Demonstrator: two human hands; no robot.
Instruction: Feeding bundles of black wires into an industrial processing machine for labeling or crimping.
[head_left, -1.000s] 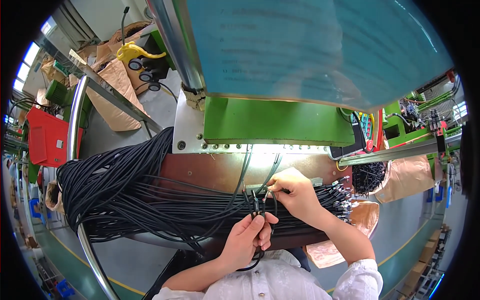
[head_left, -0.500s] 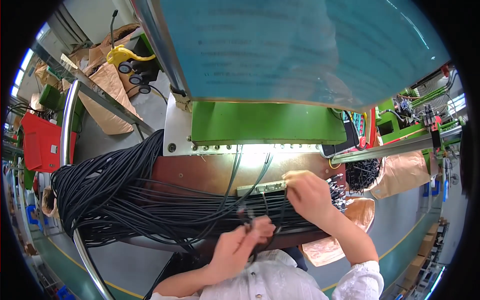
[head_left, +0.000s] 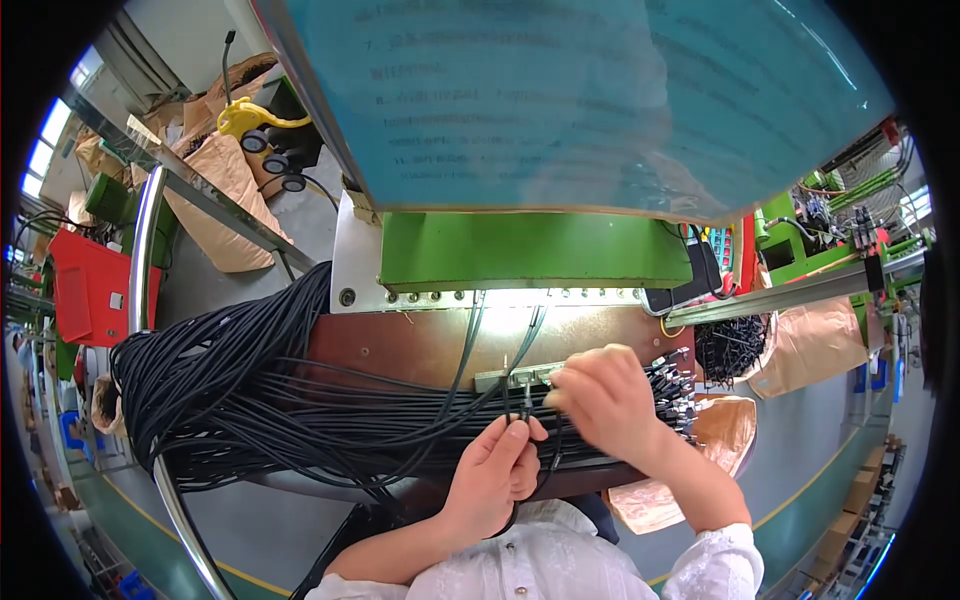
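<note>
My left hand (head_left: pixel 495 465) pinches black cables (head_left: pixel 508 405) between thumb and fingers, in front of the bundle. Their thin ends point up at a small metal fixture (head_left: pixel 490 381) on the brown tabletop. Just right of the fixture is my right hand (head_left: pixel 608 402), raised with its fingers curled in toward the thumb. Whatever its fingertips hold, if anything, is hidden. Under both hands lies a thick bundle of black cables (head_left: pixel 350 425), stretching from the left to a cluster of metal-tipped plug ends (head_left: pixel 675 390) on the right.
A green machine housing (head_left: pixel 530 245) stands behind the brown tabletop (head_left: pixel 400 345), below a blue printed sheet (head_left: pixel 560 110). A metal rail (head_left: pixel 150 240) rises at the left, near a red bin (head_left: pixel 90 290). Brown paper bags (head_left: pixel 815 340) stand at the right.
My left hand has risen slightly and now holds the cable ends upright by the fixture. My right hand has come off the fixture's right end and its fingers have curled.
</note>
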